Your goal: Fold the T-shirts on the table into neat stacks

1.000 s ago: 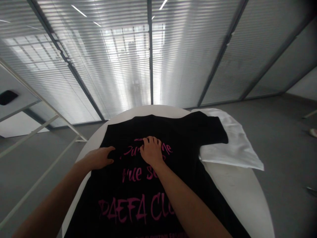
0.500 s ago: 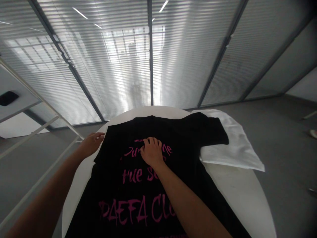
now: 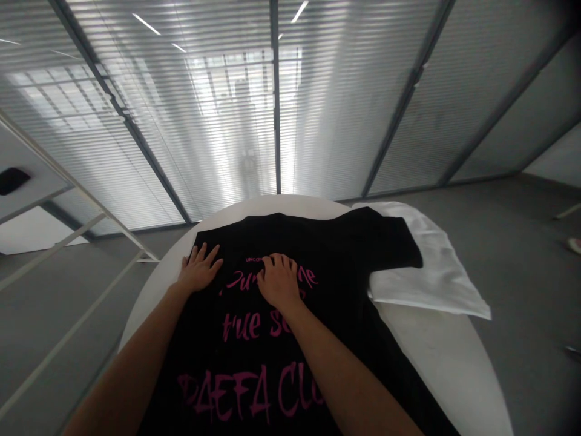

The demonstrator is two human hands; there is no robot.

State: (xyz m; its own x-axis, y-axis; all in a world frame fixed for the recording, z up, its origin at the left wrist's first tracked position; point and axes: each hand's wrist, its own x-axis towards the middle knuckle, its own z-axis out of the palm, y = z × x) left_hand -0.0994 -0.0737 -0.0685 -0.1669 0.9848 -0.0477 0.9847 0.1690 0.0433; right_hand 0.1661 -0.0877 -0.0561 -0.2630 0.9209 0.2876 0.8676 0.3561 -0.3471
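A black T-shirt [image 3: 336, 254] with pink lettering lies spread over a round white table [image 3: 436, 345]. Its right sleeve reaches out over a white cloth [image 3: 431, 272]; the left side ends in a straight edge with no sleeve showing. My left hand [image 3: 198, 268] rests on the shirt near that left edge, fingers spread and palm down. On the printed chest area lies my right hand [image 3: 279, 280], palm down with its fingers slightly bent, covering part of the lettering. Neither hand grips anything.
Beyond the table stands a glass partition with blinds [image 3: 227, 121]. To the left is a pale metal frame [image 3: 113, 221], close to the table. The white cloth overhangs the table's right edge above the grey floor [image 3: 521, 242].
My left hand has moved right, from beside the shirt's left edge onto the fabric, and its fingers have spread. My right hand has stayed in place.
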